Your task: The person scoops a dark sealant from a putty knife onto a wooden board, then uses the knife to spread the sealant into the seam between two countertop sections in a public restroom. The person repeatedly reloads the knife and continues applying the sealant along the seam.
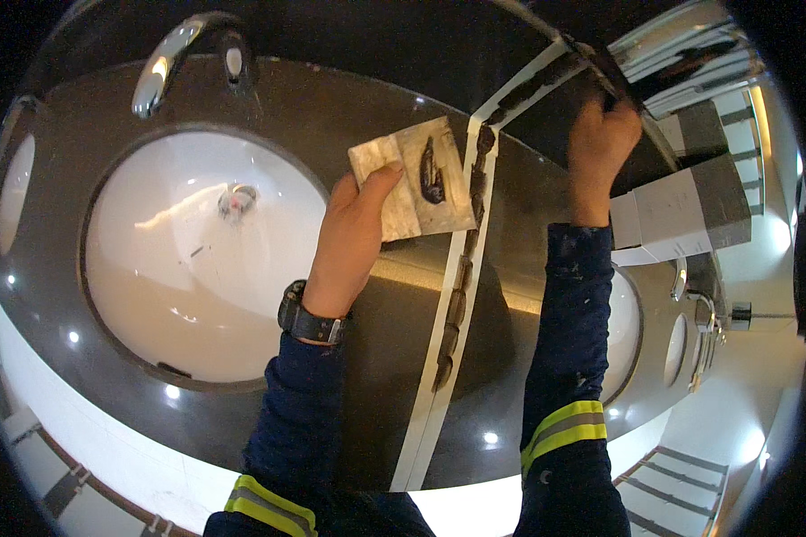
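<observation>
My left hand [354,233], with a watch on its wrist, grips a small, pale square board [407,170] over the counter, thumb on top. A dark smear of paste [433,170] lies on the board. Out at the far right, my right hand [603,143] is closed round a thin, dark, flat tool [607,72], its tip at the upright back panel; its exact kind is hard to make out. Between my arms a counter seam [457,304] carries uneven dark paste, bordered by pale masking tape [421,430]. The taped, dark-filled line continues up the back panel [533,89].
To the left a white basin [179,304] is set in the dark counter [376,358], with a chrome tap [166,67] behind it. A white box [676,215] stands by my right wrist. Another basin [622,336] shows partly behind my right forearm.
</observation>
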Motion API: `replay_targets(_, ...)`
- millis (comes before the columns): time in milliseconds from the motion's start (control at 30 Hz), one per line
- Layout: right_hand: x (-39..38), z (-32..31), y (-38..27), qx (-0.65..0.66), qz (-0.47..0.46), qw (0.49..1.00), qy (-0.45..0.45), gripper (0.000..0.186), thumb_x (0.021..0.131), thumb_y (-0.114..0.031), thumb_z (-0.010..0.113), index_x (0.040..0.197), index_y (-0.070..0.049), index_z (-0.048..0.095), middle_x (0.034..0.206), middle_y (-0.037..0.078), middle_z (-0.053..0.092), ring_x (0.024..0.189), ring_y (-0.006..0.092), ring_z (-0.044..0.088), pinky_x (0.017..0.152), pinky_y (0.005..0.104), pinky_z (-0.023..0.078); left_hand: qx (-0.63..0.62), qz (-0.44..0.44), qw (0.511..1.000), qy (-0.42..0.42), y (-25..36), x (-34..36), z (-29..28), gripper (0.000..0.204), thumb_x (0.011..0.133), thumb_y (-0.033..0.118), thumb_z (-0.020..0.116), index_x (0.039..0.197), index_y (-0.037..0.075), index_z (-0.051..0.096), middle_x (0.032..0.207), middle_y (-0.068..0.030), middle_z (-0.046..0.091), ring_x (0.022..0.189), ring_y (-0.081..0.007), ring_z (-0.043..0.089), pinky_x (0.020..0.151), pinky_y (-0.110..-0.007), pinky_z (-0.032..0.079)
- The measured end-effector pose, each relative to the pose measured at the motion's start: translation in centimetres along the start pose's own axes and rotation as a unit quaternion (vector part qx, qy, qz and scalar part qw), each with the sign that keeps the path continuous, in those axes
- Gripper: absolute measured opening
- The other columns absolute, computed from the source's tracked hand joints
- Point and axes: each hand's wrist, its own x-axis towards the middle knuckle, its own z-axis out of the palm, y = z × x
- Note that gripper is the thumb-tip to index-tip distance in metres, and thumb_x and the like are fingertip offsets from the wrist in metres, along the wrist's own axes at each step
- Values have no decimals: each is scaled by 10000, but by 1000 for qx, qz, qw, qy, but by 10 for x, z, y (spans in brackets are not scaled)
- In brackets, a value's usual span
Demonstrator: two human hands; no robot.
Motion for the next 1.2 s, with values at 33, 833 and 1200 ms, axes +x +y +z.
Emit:
replay_targets(33, 2, -3, 7, -24, -1, 1000, -1, 248, 881, -154, 676, 902, 92, 680, 853, 310, 676, 814, 516, 636, 767, 549, 502, 64, -13, 998, -5, 2, -1, 1, 357, 1006, 47, 462, 1331, 69, 606, 1242, -219, 622, 1173, -346, 617, 1006, -395, 480)
replay_targets(833, -6, -36, 21, -61, 47, 993, -85, 288, 839, -38, 626, 1114, -4, 707, 1038, 252, 713, 980, 358, 709, 860, 413, 536, 76, 87, 993, -6, -19, 0, -3, 321, 1040, 239, 538, 1273, 41, 638, 1085, -158, 647, 1022, -269, 626, 895, -352, 481)
replay_targets(1200, -55, -16, -55, 316, 207, 925, -30, 460, 947, -70, 649, 1393, 9, 569, 1194, 138, 687, 1023, 172, 670, 883, 294, 533, -114, 0, 993, -7, -19, 2, -1, 391, 1016, 285, 605, 1251, -27, 610, 1176, -101, 673, 1052, -169, 647, 929, -292, 484)
